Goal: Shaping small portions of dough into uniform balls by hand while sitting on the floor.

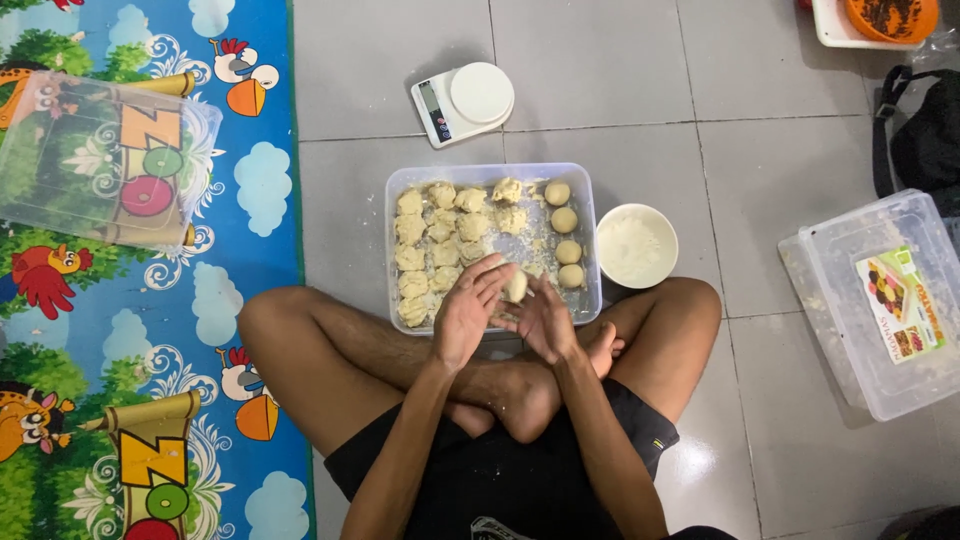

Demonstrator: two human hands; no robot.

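Observation:
I sit cross-legged on a tiled floor. My left hand and my right hand are pressed together around a pale dough piece, held just above the near edge of a clear plastic tray. The tray holds several rough dough lumps on its left side. Down its right side runs a column of several smooth round dough balls.
A white bowl of flour stands right of the tray. A white kitchen scale lies behind it. Clear lidded boxes sit at far right and on the colourful play mat at left. A black bag is at the right edge.

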